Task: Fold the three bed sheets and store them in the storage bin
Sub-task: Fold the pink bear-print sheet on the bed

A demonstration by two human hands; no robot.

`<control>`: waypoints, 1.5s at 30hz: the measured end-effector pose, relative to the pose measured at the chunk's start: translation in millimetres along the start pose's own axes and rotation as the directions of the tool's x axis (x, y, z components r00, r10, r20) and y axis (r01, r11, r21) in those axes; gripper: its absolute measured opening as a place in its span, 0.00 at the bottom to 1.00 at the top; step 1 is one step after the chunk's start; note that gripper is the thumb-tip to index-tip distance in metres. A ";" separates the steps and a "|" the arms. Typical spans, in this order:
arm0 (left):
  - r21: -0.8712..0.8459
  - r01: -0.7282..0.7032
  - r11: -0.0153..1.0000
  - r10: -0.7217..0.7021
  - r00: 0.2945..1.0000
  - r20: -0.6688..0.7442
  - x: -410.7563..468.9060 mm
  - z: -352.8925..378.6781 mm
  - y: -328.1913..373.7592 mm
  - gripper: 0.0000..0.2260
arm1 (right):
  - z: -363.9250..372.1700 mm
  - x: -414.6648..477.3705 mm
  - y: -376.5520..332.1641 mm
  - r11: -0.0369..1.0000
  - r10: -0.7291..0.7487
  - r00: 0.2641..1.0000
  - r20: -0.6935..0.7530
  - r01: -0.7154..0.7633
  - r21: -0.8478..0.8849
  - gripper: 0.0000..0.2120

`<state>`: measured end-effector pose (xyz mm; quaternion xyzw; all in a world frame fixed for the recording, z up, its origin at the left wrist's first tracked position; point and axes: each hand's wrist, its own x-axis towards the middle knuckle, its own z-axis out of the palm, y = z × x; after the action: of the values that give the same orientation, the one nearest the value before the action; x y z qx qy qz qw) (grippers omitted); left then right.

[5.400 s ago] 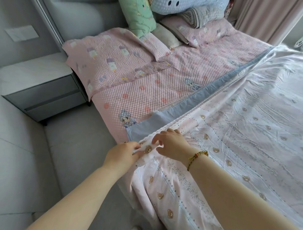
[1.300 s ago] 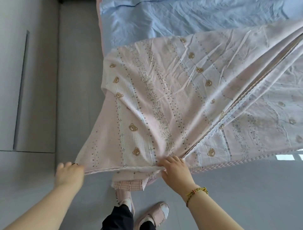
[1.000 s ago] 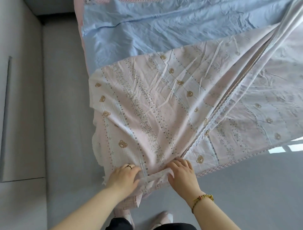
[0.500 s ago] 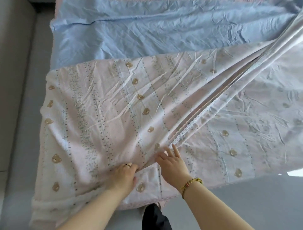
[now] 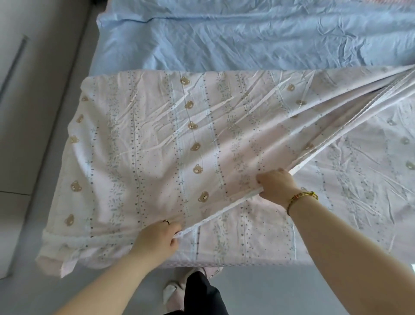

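Smooth grey floor (image 5: pixel 33 112) at left. Creased pink bear-print sheet (image 5: pixel 157 135), doubled over itself, fills mid-frame below a wrinkled blue sheet (image 5: pixel 247 33). Left hand (image 5: pixel 157 238), lower centre, pinches its lace-trimmed edge. Right hand (image 5: pixel 277 185), centre-right, curls round the same edge.

Floor (image 5: pixel 269 292): grey, along the left and near edges of the bed (image 5: pixel 395 1).
Slipper (image 5: pixel 171 292): pale pink, on the floor by the near edge.
Trouser leg (image 5: pixel 202 294): black, beside the slipper.
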<state>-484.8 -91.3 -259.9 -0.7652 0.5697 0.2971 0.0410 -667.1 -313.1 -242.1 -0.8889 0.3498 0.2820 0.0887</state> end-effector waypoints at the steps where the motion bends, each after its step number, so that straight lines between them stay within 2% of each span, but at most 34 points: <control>1: -0.010 -0.008 1.000 0.008 0.998 -0.054 -4.3 -1.5 -0.2 0.11 | -1.7 -11.7 4.4 0.999 0.025 0.997 -0.070 -0.022 0.050 0.02; 3: -0.044 -0.115 0.992 0.105 0.977 -0.185 -13.1 -2.7 -2.3 0.09 | 5.0 -36.4 10.7 0.995 0.043 0.934 -0.355 -0.007 0.102 0.07; 4: -0.030 -0.173 0.985 0.165 0.969 -0.183 -18.4 -6.3 -2.1 0.09 | 13.7 -51.6 12.9 0.988 0.059 0.853 -0.518 0.022 0.150 0.07; 5: -0.011 -0.223 0.975 0.216 0.952 -0.217 -23.4 -5.5 -1.5 0.09 | 22.3 -70.5 12.8 0.979 0.095 0.781 -0.617 0.037 0.199 0.05; 6: 0.002 -0.257 0.966 0.252 0.945 -0.211 -29.7 -1.4 1.1 0.08 | 34.3 -89.8 10.9 0.972 0.129 0.743 -0.656 0.035 0.231 0.03; 8: 0.056 -0.316 0.947 0.320 0.940 -0.114 -38.6 10.4 1.5 0.07 | 67.0 -118.0 2.2 0.969 0.156 0.792 -0.590 -0.007 0.247 0.04; 10: 0.144 -0.336 0.931 0.347 0.936 -0.054 -40.7 25.1 -0.7 0.10 | 105.1 -127.5 -8.2 0.969 0.136 0.912 -0.388 -0.042 0.242 0.19; 11: 0.190 -0.302 0.934 0.315 0.948 -0.042 -41.9 31.6 1.4 0.10 | 118.5 -129.2 -14.0 0.972 0.144 0.934 -0.326 -0.072 0.223 0.23; 12: 0.204 -0.225 0.953 0.235 0.971 -0.028 -40.5 32.8 3.2 0.07 | 122.9 -127.2 -17.0 0.972 0.166 0.950 -0.264 -0.113 0.206 0.22; 13: 0.228 -0.157 0.961 0.158 0.987 0.016 -37.5 35.5 3.4 0.05 | 122.8 -126.8 -21.4 0.966 0.201 0.954 -0.224 -0.155 0.208 0.19; 14: 0.242 -0.095 0.966 0.097 0.995 0.004 -32.7 38.0 2.5 0.09 | 120.2 -124.2 -23.3 0.964 0.213 0.948 -0.236 -0.164 0.210 0.14; 16: 0.183 -0.050 0.982 0.061 0.997 -0.055 -30.7 38.0 2.7 0.13 | 121.1 -115.4 -22.0 0.951 0.240 0.949 -0.205 -0.187 0.245 0.15; 18: 0.214 -0.045 0.976 0.075 0.988 -0.134 -31.3 31.5 3.8 0.10 | 117.9 -109.6 -24.5 0.936 0.265 0.938 -0.223 -0.194 0.294 0.15; 20: 0.242 -0.080 0.967 0.128 0.974 -0.189 -30.8 31.6 3.0 0.20 | 117.7 -110.1 -30.0 0.957 0.224 0.942 -0.250 -0.164 0.239 0.14; 22: 0.238 -0.062 0.969 0.087 0.992 -0.094 -30.7 33.1 3.8 0.27 | 126.6 -111.1 -32.2 0.974 0.182 0.917 -0.354 -0.119 0.191 0.16; 23: 0.241 -0.061 0.969 0.069 0.997 -0.024 -28.0 38.6 2.0 0.27 | 131.7 -112.2 -31.9 0.983 0.154 0.913 -0.377 -0.102 0.154 0.20; 25: 0.224 -0.072 0.972 0.067 0.997 0.028 -23.5 44.1 5.2 0.22 | 137.1 -117.0 -36.1 0.988 0.135 0.920 -0.369 -0.096 0.123 0.23; 28: 0.201 -0.072 0.977 0.073 0.997 0.001 -20.7 49.7 10.1 0.15 | 147.2 -120.7 -40.3 0.992 0.118 0.929 -0.351 -0.096 0.080 0.24; 33: 0.199 -0.074 0.977 0.071 0.997 0.021 -19.9 54.5 21.0 0.14 | 158.8 -121.7 -31.3 0.994 0.104 0.908 -0.406 -0.084 0.068 0.27; 35: 0.189 -0.091 0.978 0.082 0.995 0.057 -19.3 55.9 29.8 0.15 | 143.4 -122.0 -23.6 0.991 0.130 0.928 -0.348 -0.119 0.054 0.23; 37: 0.174 -0.108 0.979 0.099 0.993 0.060 -16.9 56.7 39.2 0.15 | 124.1 -117.0 -9.1 0.986 0.164 0.960 -0.228 -0.151 0.076 0.15; 39: 0.154 -0.105 0.983 0.097 0.993 0.059 -15.6 56.2 46.8 0.15 | 119.5 -108.9 16.8 0.979 0.199 0.971 -0.133 -0.190 0.076 0.16; 41: 0.115 -0.090 0.989 0.083 0.994 0.065 -13.9 56.6 54.9 0.16 | 114.5 -100.1 44.3 0.975 0.222 0.969 -0.104 -0.219 0.039 0.16; 45: 0.055 -0.030 0.998 0.028 0.999 0.044 -0.9 59.8 88.5 0.15 | 100.8 -87.1 103.3 0.982 0.177 0.984 -0.032 -0.179 -0.067 0.14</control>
<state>-588.7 -97.3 -284.1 -0.7488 0.5878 0.2981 0.0704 -832.7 -303.9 -272.1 -0.8603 0.4189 0.2893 0.0277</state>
